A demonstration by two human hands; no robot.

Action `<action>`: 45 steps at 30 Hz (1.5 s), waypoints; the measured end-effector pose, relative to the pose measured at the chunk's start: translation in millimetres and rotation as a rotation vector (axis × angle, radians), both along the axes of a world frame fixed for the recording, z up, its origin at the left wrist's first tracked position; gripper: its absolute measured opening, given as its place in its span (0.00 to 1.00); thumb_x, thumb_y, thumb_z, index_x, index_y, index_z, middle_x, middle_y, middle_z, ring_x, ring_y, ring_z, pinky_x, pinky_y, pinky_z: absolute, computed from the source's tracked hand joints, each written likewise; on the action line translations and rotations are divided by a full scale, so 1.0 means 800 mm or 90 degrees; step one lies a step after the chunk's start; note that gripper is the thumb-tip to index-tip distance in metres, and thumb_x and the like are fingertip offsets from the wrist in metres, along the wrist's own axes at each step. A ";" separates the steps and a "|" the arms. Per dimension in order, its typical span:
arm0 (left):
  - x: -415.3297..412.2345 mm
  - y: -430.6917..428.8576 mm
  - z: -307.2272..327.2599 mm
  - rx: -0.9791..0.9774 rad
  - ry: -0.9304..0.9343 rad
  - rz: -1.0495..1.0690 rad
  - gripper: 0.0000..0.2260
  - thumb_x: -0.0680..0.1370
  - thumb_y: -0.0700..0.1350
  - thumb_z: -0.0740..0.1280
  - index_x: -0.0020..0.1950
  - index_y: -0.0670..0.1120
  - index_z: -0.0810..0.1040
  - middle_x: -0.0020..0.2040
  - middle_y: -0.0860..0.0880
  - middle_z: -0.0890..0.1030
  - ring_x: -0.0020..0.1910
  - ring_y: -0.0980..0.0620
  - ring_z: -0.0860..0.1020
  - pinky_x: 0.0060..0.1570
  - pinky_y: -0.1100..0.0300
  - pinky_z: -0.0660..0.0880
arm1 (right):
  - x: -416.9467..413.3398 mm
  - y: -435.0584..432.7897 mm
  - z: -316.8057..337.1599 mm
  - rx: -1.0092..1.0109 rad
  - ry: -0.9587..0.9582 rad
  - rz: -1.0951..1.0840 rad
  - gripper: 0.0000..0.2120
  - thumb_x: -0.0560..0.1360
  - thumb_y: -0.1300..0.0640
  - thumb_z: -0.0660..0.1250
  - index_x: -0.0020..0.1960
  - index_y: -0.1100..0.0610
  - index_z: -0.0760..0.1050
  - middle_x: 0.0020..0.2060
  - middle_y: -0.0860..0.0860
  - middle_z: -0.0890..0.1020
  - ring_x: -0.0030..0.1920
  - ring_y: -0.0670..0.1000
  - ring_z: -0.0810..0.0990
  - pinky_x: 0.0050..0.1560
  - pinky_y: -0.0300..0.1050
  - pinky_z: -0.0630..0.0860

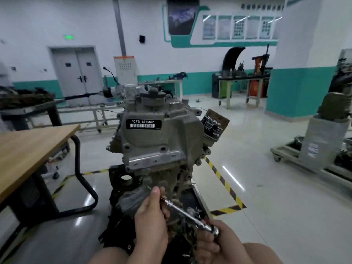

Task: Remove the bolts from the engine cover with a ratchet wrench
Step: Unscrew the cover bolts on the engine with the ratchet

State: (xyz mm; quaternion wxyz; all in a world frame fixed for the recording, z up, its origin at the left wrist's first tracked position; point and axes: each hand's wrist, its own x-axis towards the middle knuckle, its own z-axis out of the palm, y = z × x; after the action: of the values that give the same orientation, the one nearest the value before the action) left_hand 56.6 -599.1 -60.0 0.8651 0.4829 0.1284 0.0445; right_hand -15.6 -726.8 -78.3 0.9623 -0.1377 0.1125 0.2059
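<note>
A grey engine (162,138) stands upright in front of me, its cast cover carrying a black label that reads CFB 666660. Low on its front, a chrome ratchet wrench (190,214) with a long extension slants up-left toward the cover. My left hand (152,216) pinches the extension's far end against the engine, thumb on top. My right hand (211,239) grips the wrench at its ratchet head, lower right. The bolt under the socket is hidden by my left fingers.
A wooden table (28,155) with a black tube leg stands at the left. An oil filter (215,124) juts from the engine's right side. Yellow-black floor tape (224,183) runs to the right. Another engine stand (322,143) sits at far right; workbenches line the back wall.
</note>
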 end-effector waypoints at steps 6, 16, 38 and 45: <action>-0.015 -0.012 0.082 0.070 -0.045 -0.038 0.11 0.79 0.49 0.66 0.44 0.43 0.83 0.25 0.51 0.72 0.24 0.54 0.66 0.27 0.61 0.64 | -0.033 0.022 0.059 -0.394 -0.040 -0.302 0.15 0.80 0.57 0.55 0.39 0.62 0.73 0.22 0.58 0.69 0.17 0.51 0.62 0.21 0.41 0.60; 0.040 -0.021 0.238 0.430 -0.179 -0.043 0.16 0.76 0.55 0.68 0.35 0.45 0.79 0.29 0.48 0.76 0.28 0.49 0.71 0.29 0.61 0.66 | -0.023 0.031 0.191 -1.107 -0.409 -0.516 0.11 0.81 0.51 0.54 0.40 0.48 0.68 0.29 0.43 0.77 0.28 0.40 0.73 0.27 0.35 0.69; 0.105 -0.038 0.256 0.907 -0.321 0.016 0.13 0.82 0.44 0.57 0.41 0.43 0.75 0.37 0.46 0.76 0.38 0.48 0.72 0.31 0.58 0.62 | 0.059 0.005 0.283 -1.330 -0.388 -0.446 0.14 0.81 0.54 0.52 0.37 0.54 0.61 0.30 0.50 0.68 0.30 0.49 0.66 0.30 0.44 0.58; 0.099 -0.037 0.245 0.978 -0.378 0.051 0.14 0.82 0.42 0.54 0.39 0.44 0.72 0.42 0.43 0.78 0.39 0.46 0.72 0.38 0.55 0.65 | 0.053 0.012 0.279 -1.461 -0.429 -0.415 0.11 0.82 0.52 0.51 0.45 0.56 0.65 0.38 0.52 0.74 0.39 0.54 0.73 0.37 0.47 0.67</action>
State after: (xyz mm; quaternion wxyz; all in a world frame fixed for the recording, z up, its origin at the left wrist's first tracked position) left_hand 135.9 -628.9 136.2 0.2896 0.9032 -0.1546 0.2765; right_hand 26.6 -717.3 145.1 0.2722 -0.9121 0.0035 -0.3064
